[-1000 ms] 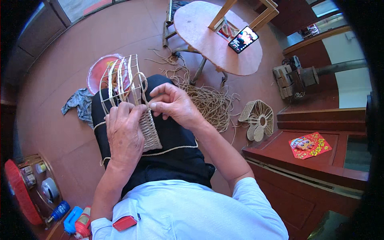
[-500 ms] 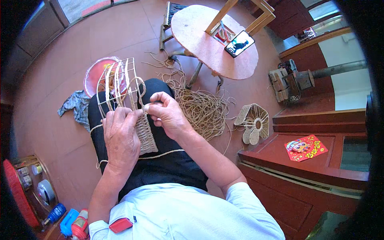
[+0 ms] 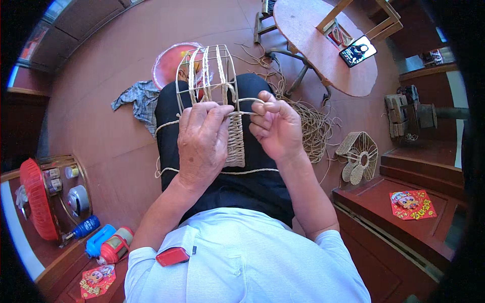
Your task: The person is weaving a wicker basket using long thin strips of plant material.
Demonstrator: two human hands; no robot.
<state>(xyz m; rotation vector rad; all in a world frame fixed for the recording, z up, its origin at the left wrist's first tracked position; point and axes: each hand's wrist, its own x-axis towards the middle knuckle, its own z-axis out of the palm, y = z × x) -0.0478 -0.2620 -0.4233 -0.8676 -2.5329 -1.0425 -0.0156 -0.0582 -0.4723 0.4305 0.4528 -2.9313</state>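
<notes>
A half-woven wire-frame basket rests on my lap, its bare frame pointing away from me. Its near side is a woven straw-coloured panel. My left hand is closed over the panel's upper left edge, thumb and fingers pinching it; the fingertips hide part of the frame. To the right, my right hand pinches a pale twisted cord, drawn out sideways from the weave. A loop of cord also runs from the frame to those fingers. Another length of cord lies across my dark trousers.
Beyond my knees stand a pink basin and a crumpled checked cloth. A heap of loose cord lies right, beside a woven piece. The round table holds a phone. Flasks stand lower left.
My right hand has moved away from the frame to the right, drawing the cord out. The left hand still grips the basket. The whole view has shifted, so surroundings appear farther right.
</notes>
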